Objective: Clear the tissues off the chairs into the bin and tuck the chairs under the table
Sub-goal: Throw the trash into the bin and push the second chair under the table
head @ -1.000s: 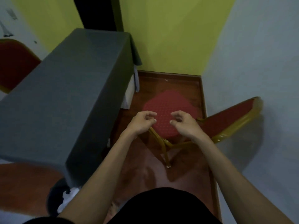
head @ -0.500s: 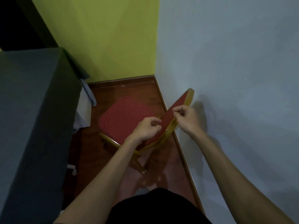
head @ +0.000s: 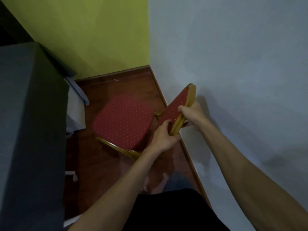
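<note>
- Head view: the chair (head: 123, 120) stood on the wooden floor (head: 93, 155) in the corner, its red dotted seat bare and facing the desk (head: 30, 122), its backrest close against the pale wall (head: 233, 64).
- The left hand (head: 164, 136) was clamped on the lower part of the backrest's gold frame, fingers wrapped over the red padding.
- The right hand (head: 191, 112) was closed on the same frame edge higher up, on the wall side, thumb on the padding.
- The desk, draped in a dark grey cloth, filled the left side, well apart from the chair's seat.
- A small white scrap (head: 73, 175) lay on the floor by the foot of the desk; I could not tell what it was.
- The green wall (head: 91, 30) closed off the far end.
</note>
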Demonstrator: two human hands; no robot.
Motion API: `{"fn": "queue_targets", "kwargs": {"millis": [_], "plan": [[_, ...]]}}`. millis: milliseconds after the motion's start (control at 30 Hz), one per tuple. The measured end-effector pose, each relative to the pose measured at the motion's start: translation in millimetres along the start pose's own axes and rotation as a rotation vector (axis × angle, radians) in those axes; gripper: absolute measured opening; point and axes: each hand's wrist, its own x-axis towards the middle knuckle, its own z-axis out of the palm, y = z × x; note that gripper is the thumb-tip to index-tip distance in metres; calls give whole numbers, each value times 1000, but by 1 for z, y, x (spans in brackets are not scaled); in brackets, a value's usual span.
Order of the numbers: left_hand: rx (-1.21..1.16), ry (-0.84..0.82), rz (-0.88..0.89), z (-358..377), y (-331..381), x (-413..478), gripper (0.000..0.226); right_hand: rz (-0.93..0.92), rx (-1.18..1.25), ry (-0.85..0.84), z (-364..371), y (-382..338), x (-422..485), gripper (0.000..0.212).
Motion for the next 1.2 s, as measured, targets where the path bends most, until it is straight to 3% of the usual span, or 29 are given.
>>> {"fn": "queue_targets", "kwargs": {"millis": [233, 367, 467, 533, 700, 1000, 1200], "plan": [[43, -3, -210, 20, -2, 35, 98, -3, -32, -80, -2, -8, 35, 14], [85, -6, -237, 16, 4, 47, 99, -51, -30, -162, -2, -16, 62, 21], [82, 7, -280, 9, 8, 51, 100, -42, -55, -212, 4, -19, 82, 51], [51, 26, -307, 5, 12, 53, 100, -74, -94, -263, 12, -22, 97, 59], [-54, 137, -386, -7, 20, 56, 100, -137, -179, -396, 38, -50, 113, 47], [-250, 383, -436, -59, 8, 48, 105, -206, -279, -587, 120, -90, 118, 57], [-249, 456, -484, -105, -8, 61, 99, -264, -307, -614, 181, -122, 121, 58]]}}
